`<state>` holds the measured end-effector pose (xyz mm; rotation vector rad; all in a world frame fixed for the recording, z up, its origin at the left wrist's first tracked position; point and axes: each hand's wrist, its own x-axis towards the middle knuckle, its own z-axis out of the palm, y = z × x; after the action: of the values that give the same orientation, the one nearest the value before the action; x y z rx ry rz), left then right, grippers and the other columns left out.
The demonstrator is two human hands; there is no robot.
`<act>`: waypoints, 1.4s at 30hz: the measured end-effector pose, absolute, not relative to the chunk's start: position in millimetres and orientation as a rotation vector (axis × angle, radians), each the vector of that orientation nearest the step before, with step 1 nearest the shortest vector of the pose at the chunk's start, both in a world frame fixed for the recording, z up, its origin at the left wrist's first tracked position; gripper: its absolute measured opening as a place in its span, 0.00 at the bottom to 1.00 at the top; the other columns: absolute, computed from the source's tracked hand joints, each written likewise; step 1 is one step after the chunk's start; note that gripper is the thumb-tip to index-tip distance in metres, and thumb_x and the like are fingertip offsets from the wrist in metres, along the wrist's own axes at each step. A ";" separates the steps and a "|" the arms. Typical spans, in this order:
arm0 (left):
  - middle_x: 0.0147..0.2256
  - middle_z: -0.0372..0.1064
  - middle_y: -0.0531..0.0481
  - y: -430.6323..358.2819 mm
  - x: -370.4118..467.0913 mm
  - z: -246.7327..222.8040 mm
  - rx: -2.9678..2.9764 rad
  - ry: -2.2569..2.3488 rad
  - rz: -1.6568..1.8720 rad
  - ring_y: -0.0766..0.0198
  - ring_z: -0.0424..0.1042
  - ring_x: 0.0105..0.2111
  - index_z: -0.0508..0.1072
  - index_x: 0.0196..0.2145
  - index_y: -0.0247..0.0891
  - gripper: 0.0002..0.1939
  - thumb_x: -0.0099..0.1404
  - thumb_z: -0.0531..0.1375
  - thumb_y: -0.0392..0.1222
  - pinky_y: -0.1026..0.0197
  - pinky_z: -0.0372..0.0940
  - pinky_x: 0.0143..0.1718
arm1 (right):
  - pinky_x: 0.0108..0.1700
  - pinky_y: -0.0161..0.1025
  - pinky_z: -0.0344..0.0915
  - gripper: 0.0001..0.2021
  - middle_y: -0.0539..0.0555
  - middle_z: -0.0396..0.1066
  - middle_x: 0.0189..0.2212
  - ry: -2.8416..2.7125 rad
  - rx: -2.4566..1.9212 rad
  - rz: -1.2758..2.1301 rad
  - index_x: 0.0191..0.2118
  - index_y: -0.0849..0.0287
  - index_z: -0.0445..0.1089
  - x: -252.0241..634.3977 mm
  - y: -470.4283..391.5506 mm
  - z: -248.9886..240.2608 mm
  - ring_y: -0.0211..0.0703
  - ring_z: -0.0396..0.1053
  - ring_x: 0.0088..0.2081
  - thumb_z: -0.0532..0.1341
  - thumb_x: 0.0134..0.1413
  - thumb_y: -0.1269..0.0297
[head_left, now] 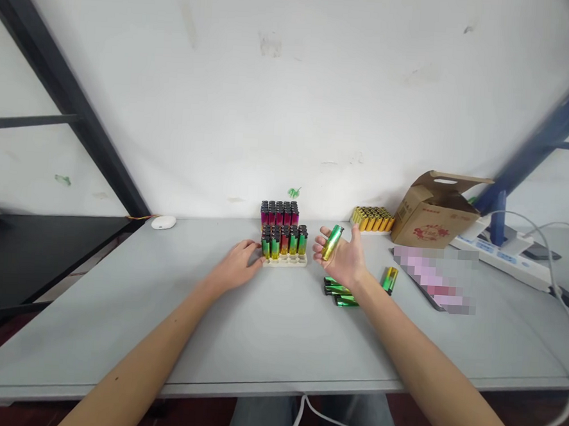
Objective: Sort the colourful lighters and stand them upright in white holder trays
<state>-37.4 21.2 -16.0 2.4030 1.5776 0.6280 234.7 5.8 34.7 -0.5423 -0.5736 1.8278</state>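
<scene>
My left hand (240, 262) is at the left end of a white tray (291, 262), its fingers curled against the edge. Upright in the tray stand several lighters, mostly green and gold (293, 242), with a red one (283, 240) among them; part of the front row of slots holds nothing. My right hand (346, 258) is turned palm up to the right of the tray. Across its fingers lies a green-gold lighter (332, 243). Below that hand, loose green lighters (336, 290) lie on the table, partly hidden by my forearm, and another lighter (390, 279) lies just right of the wrist.
Purple lighters (279, 214) stand behind the tray. Gold lighters (373, 220) fill another tray near the wall, beside an open cardboard box (433, 216). A blurred-out flat object (428, 276), a power strip (513, 259) and white cables are at right; a white case (163, 222) is at left.
</scene>
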 end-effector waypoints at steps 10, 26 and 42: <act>0.54 0.65 0.40 17.4 -34.9 -12.3 2.364 1.583 0.611 0.49 0.63 0.56 0.66 0.52 0.37 0.24 0.67 0.48 0.55 0.49 0.59 0.56 | 0.35 0.40 0.66 0.07 0.51 0.70 0.29 -0.864 -0.741 1.714 0.35 0.54 0.59 222.5 3.6 32.1 0.44 0.70 0.30 0.57 0.49 0.63; 0.55 0.63 0.39 14.7 -33.0 -10.8 2.389 1.551 0.580 0.49 0.62 0.57 0.64 0.53 0.38 0.24 0.68 0.48 0.56 0.48 0.58 0.58 | 0.37 0.36 0.65 0.23 0.51 0.71 0.34 -1.453 -0.898 1.363 0.49 0.58 0.68 223.2 6.3 18.8 0.36 0.67 0.32 0.67 0.48 0.55; 0.51 0.65 0.38 14.2 -27.7 -13.1 2.433 1.561 0.588 0.47 0.63 0.55 0.66 0.51 0.36 0.21 0.68 0.48 0.53 0.46 0.60 0.56 | 0.42 0.41 0.67 0.11 0.53 0.74 0.37 -1.678 -0.996 0.675 0.41 0.55 0.73 191.0 11.8 -6.3 0.42 0.70 0.37 0.63 0.49 0.65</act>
<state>-27.7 14.2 -13.1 2.4330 1.5610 0.5878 191.0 11.8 -6.3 -0.9956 -1.6780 0.6753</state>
